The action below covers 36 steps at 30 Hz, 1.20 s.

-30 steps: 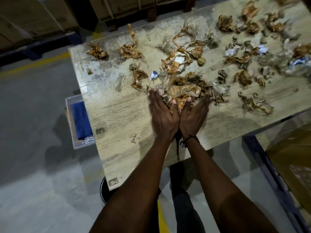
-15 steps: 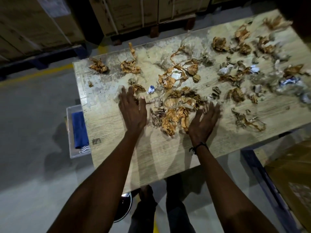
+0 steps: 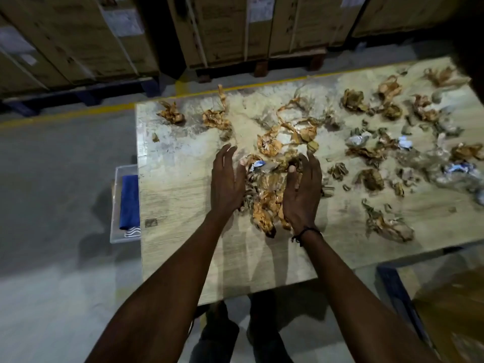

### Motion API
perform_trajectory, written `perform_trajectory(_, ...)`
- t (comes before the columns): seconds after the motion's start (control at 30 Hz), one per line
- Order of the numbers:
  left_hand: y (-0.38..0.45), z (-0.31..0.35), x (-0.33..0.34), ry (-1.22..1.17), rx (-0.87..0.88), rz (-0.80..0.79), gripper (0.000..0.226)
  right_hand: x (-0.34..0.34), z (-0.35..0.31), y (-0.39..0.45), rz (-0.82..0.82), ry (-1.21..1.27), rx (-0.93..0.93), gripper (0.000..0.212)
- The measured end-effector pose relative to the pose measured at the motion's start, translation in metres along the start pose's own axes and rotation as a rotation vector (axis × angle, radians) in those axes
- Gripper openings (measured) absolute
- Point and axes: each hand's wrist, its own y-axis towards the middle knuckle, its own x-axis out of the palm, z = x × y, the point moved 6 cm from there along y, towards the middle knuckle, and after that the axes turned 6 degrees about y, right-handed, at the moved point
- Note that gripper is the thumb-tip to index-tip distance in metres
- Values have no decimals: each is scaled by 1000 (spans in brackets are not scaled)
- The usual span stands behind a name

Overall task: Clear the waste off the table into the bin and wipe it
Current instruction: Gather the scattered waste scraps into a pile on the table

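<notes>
A: big stuff first?
B: stacked cardboard cartons (image 3: pixel 227 30) on pallets along the far side, yellow floor line in front of them. wooden table (image 3: pixel 183 184) fills the middle and right of the view, surface dusty and stained

A: off the table?
B: clear plastic tray (image 3: pixel 115 205) on the floor against the table's left edge, blue cloth (image 3: pixel 129 203) folded inside it. can't make out a bin for certain

A: waste?
B: crumpled brown tape and paper scraps (image 3: pixel 377 224) scattered over the far and right parts of the tabletop, a few silvery and clear plastic bits (image 3: pixel 357 140) mixed in on the right. two loose brown wads (image 3: pixel 171 115) sit alone near the far-left corner. one gathered pile (image 3: pixel 265 195) in the centre, well back from the near edge

A: hands?
B: left hand (image 3: pixel 226 179) on the pile's left flank, right hand (image 3: pixel 302 193) on its right flank, palms facing each other. fingers straight and slightly spread, pressed to the pile's sides, not curled round anything. so both hands open, cupping the pile between them. black cord bracelet (image 3: pixel 305 233) on the right wrist
</notes>
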Motion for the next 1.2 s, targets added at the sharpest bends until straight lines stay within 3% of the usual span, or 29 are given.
perform_trajectory(0.27,55,-58,-72,9,-168,279,48,74,-70,83,-415,29,-265,47)
perform_trajectory(0.47,106,-112,-101,172,-250,358,53,151,-86,125,-607,-89,-383,56)
perform_trajectory(0.67,162,-153,-100,185,-356,258,65,206,-97,157,-705,-77,-393,66)
perform_trajectory(0.83,183,-131,-60,215,-146,70,50,234,-87,172,-891,-224,-453,62)
perform_trajectory(0.9,178,-117,-38,220,-82,45,50,225,-81,169,-928,-216,-494,62)
perform_trajectory(1.07,163,-76,4,27,-117,57,47,173,-55,168,-900,-150,-562,52)
perform_trajectory(1.2,144,-31,47,-89,-11,-80,42,124,-49,182,-899,-82,-563,32)
